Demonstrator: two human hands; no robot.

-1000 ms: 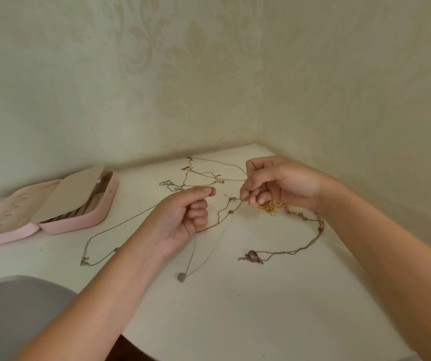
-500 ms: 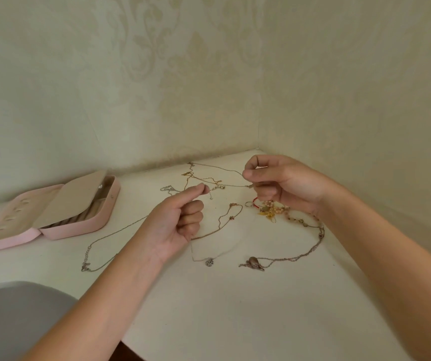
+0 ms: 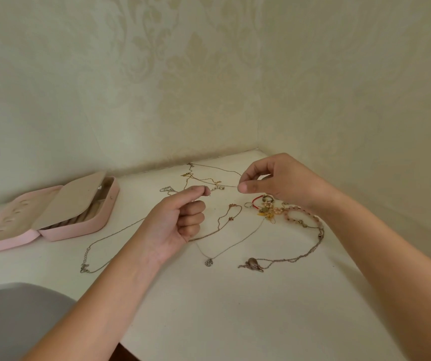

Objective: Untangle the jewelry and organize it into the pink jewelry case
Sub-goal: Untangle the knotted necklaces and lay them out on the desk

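Pinching a gold chain (image 3: 223, 185) at either end of a short taut stretch, held just above the white table (image 3: 235, 321): with the left hand (image 3: 180, 220) between thumb and curled forefinger, the other fingers folded into the palm; with the right hand (image 3: 279, 183) between thumb tip and forefinger, the remaining fingers loosely bent behind. Beyond both hands, toward the wall corner, more gold strands in loose loops on the table; hard to tell whether one chain or several, being so fine. Below the right wrist, a jumble of small pieces (image 3: 265, 208) with a red cord among them, touching a pink beaded bracelet (image 3: 304, 214). Nearer, a silver necklace with a round pendant (image 3: 208, 262), and just beside it a chain with a dark pendant (image 3: 254, 264), both flat on the table. Passing under the left wrist, a long silver chain (image 3: 97, 246). Well apart to the left, on the same table, the pink jewelry case (image 3: 84, 230), lying open, a beige flap raised at a tilt over ridged padding. At lower left, a grey rounded surface (image 3: 13, 321).
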